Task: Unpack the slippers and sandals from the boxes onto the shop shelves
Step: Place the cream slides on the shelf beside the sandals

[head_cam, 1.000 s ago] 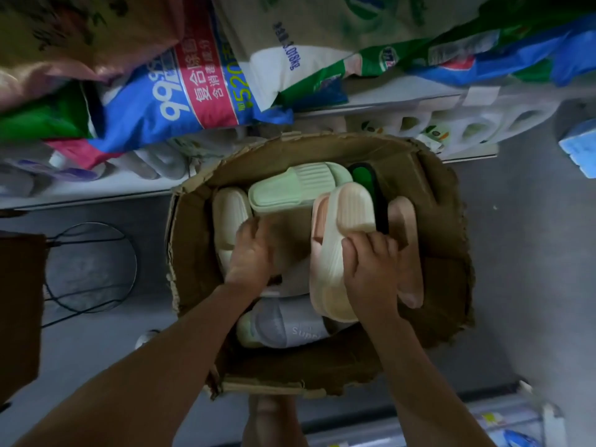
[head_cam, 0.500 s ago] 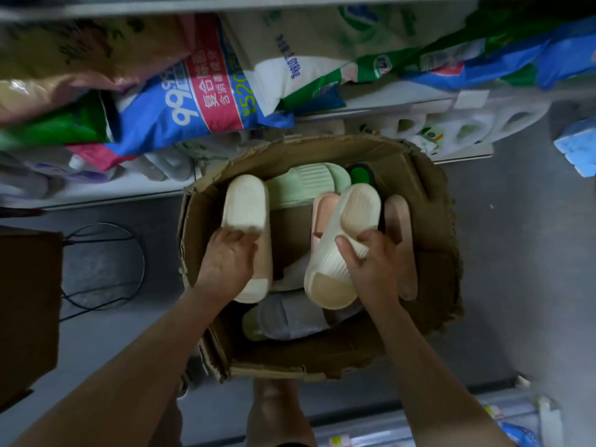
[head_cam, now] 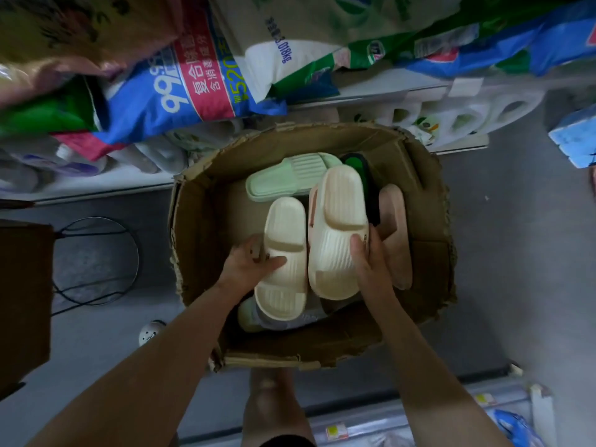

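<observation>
Your left hand (head_cam: 248,266) grips the left cream slipper (head_cam: 283,259) across its strap; your right hand (head_cam: 371,262) clasps the right cream slipper (head_cam: 337,233) the same way. Both sit side by side above the cardboard box (head_cam: 200,240). They look like light, squashy foam, likely slick. Holding at the strap seems best.

2 slippers (head_cam: 309,246) side by side in box (head_cam: 200,240).
</observation>
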`<state>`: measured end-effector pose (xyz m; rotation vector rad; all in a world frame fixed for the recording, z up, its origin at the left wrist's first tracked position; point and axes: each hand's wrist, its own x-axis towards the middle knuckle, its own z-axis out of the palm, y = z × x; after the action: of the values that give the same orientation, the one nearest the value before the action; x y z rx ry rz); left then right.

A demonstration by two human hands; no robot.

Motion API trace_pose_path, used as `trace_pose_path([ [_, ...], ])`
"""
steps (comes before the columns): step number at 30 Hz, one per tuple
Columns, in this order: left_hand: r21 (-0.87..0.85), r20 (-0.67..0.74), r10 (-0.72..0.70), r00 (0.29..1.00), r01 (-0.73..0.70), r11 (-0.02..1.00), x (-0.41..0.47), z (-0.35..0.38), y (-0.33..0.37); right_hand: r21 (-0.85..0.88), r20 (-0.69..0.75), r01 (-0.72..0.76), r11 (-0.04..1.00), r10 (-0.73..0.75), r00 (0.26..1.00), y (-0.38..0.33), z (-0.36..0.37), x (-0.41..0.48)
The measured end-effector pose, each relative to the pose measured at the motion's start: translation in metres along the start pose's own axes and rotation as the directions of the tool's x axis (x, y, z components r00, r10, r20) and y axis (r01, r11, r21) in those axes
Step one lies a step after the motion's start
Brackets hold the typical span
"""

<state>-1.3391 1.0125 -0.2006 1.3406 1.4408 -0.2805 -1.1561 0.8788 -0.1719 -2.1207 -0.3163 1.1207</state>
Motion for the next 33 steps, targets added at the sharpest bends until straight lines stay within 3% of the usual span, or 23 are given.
trace_pose_path([
  [3,-0.11,0.104,-0.052,0.993,0.063,0.992,-0.003,0.007,-0.002,-0.007,0.053,-0.032,0.999,0.032,0.998,0.001,0.004,0.001],
  [7,-0.144,0.105,-0.055,0.993,0.07,0.987,-0.005,0.005,-0.002,0.064,0.033,-0.084,0.994,0.082,0.996,-0.01,-0.008,0.004],
  [13,-0.146,0.113,-0.015,0.993,0.032,0.989,-0.018,-0.008,0.004,0.088,0.261,-0.093,0.992,0.067,0.963,-0.011,-0.034,-0.005],
  [18,-0.258,0.109,0.03,0.994,0.0,0.966,-0.043,-0.033,0.015,0.114,0.227,-0.093,0.989,0.065,0.972,-0.024,-0.042,-0.029],
  [25,-0.58,0.058,0.131,0.99,-0.074,0.811,-0.102,-0.102,0.015,0.176,0.318,0.051,0.983,-0.105,0.942,-0.077,-0.043,-0.085],
  [33,-0.717,-0.07,0.282,0.957,-0.245,0.653,-0.186,-0.2,-0.016,0.182,0.38,0.229,0.956,-0.283,0.881,-0.146,0.012,-0.15],
])
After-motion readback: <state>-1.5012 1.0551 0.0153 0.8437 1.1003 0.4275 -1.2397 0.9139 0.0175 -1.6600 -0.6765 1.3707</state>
